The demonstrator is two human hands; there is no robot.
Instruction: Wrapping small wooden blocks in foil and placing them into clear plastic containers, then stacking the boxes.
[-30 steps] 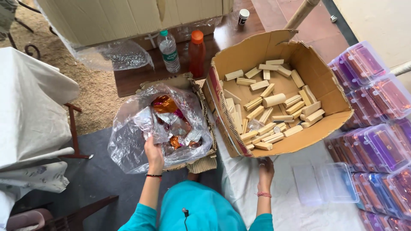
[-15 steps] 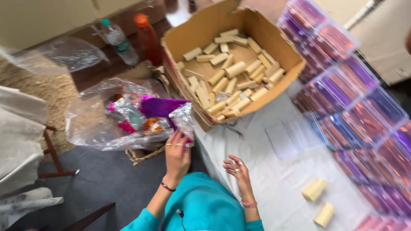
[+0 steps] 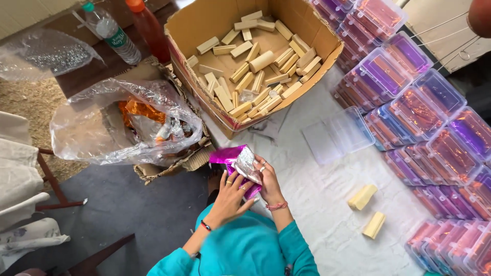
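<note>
Both my hands meet in front of my chest on a shiny purple foil sheet (image 3: 236, 158), silver on its underside. My left hand (image 3: 231, 197) holds it from below with fingers spread along it. My right hand (image 3: 267, 180), with rings and a red thread at the wrist, grips its right side. Just left lies a clear plastic bag (image 3: 123, 125) holding more coloured foil. Ahead stands an open cardboard box (image 3: 204, 23) with several pale yellow bars. Two loose pale bars (image 3: 362, 197) (image 3: 374, 225) rest on the white cloth to my right.
A clear open plastic case (image 3: 337, 135) lies on the white cloth (image 3: 317, 189). Stacks of clear cases with purple and pink contents (image 3: 434, 117) fill the right side. A water bottle (image 3: 108, 33) and an orange bottle (image 3: 148, 28) stand at the back left.
My left hand left the plastic bag with the purple foil and came to my chest; my right hand rose to grip it. The view swung right, showing the loose bars and stacked cases.
</note>
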